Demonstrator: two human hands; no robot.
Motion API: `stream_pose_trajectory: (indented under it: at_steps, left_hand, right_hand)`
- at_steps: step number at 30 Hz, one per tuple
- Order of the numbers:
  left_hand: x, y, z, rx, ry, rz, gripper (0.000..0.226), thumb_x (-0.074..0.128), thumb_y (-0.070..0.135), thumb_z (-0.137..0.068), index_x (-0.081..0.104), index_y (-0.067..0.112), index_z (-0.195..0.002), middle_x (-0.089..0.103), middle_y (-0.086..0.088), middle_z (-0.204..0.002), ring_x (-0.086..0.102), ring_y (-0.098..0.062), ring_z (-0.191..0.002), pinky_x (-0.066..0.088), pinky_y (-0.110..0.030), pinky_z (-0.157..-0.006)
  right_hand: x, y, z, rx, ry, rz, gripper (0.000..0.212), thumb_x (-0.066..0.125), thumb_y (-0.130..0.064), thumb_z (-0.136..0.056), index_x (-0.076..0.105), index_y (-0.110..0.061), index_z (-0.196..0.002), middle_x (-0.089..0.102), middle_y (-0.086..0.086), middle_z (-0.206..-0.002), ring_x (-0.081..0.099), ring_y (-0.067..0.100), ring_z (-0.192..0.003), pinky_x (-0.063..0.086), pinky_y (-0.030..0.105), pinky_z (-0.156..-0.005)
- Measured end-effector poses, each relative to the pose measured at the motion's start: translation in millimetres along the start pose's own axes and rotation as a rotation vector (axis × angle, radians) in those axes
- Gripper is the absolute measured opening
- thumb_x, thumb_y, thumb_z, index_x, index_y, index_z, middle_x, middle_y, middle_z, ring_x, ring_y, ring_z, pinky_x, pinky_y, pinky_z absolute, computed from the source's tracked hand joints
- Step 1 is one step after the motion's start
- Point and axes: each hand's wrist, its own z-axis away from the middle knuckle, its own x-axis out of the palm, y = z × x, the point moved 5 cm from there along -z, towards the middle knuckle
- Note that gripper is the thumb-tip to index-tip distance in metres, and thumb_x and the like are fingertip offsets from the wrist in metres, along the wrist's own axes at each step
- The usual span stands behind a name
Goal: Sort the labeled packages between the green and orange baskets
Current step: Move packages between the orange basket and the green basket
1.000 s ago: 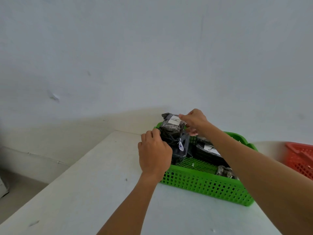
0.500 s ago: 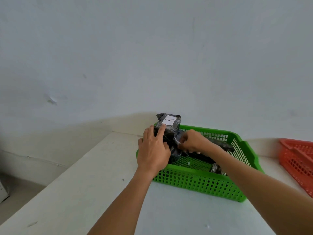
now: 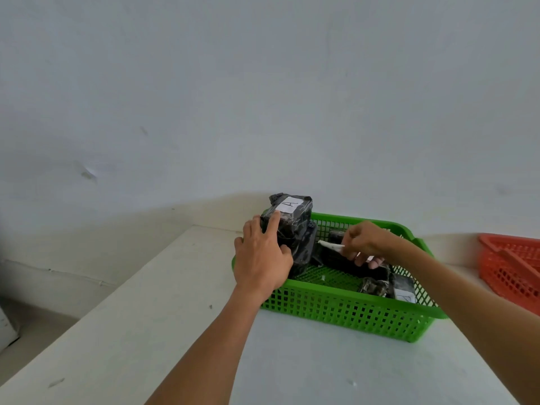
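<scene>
At the left end of the green basket (image 3: 336, 309) on the bench (image 3: 146, 331), a black package marked A (image 3: 289, 226) stands tall. It is right in front of the left hand (image 3: 261, 258), which grips its side. Just to the right, the right hand (image 3: 366, 244) pinches a white strip (image 3: 330, 246), and since a moment ago it has pulled away from the package. An orange basket (image 3: 511, 267) waits far right.

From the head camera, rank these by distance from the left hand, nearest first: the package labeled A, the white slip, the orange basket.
1. Package labeled A: under the left hand, at the green basket's left end.
2. White slip: to the right, in the right hand.
3. Orange basket: far right.
</scene>
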Motion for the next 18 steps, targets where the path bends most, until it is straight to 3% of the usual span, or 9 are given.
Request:
stream_pose_trajectory:
  at_steps: [5, 9, 12, 15, 18]
  left_hand:
    - [-0.9, -1.2, 0.6, 0.006, 0.021, 0.003, 0.066, 0.047, 0.033, -0.091, 0.016, 0.029, -0.149, 0.028, -0.014, -0.150, 0.020, -0.026, -0.138, 0.028, -0.043, -0.106]
    - [-0.6, -1.5, 0.8, 0.003, 0.020, 0.016, 0.066, 0.046, 0.034, -0.091, 0.016, 0.030, -0.149, 0.028, -0.013, -0.150, 0.020, -0.025, -0.139, 0.027, -0.043, -0.107]
    - [-0.5, -1.8, -0.1, 0.004, 0.025, 0.020, 0.065, 0.047, 0.034, -0.090, 0.017, 0.030, -0.149, 0.029, -0.013, -0.149, 0.022, -0.025, -0.138, 0.028, -0.043, -0.106]
    - [-0.8, -2.4, -0.4, 0.001, 0.031, 0.023, 0.065, 0.046, 0.033, -0.090, 0.017, 0.029, -0.148, 0.030, -0.013, -0.148, 0.022, -0.025, -0.138, 0.028, -0.043, -0.106]
    - [-1.4, -1.3, 0.1, 0.001, 0.028, 0.030, 0.065, 0.046, 0.033, -0.090, 0.018, 0.029, -0.148, 0.031, -0.012, -0.148, 0.022, -0.025, -0.137, 0.029, -0.043, -0.105]
  right_hand:
    - [31.4, -0.6, -5.5, -0.073, -0.135, 0.497, 0.006, 0.059, -0.009, -0.085, 0.062, -0.009, -0.089, 0.066, 0.006, -0.077, 0.056, 0.011, -0.050, 0.047, 0.019, -0.040]
    - [53.1, -1.1, -12.4, -0.155, -0.103, 0.692, 0.016, 0.058, -0.012, -0.081, 0.064, -0.008, -0.094, 0.065, 0.010, -0.094, 0.060, 0.023, -0.079, 0.052, 0.035, -0.069]
    - [53.3, 3.2, -17.0, -0.142, -0.139, 0.673, 0.020, 0.065, -0.020, -0.078, 0.065, -0.012, -0.096, 0.066, 0.007, -0.095, 0.058, 0.021, -0.081, 0.051, 0.034, -0.072]
    - [51.2, 11.5, -18.4, -0.099, -0.169, 0.518, 0.028, 0.070, -0.039, -0.076, 0.067, -0.014, -0.085, 0.063, -0.003, -0.077, 0.056, 0.012, -0.069, 0.045, 0.024, -0.062]
    - [48.1, 16.5, -17.1, -0.069, -0.120, 0.404, 0.037, 0.061, -0.050, -0.081, 0.068, -0.014, -0.081, 0.064, -0.002, -0.074, 0.056, 0.011, -0.066, 0.041, 0.023, -0.058]
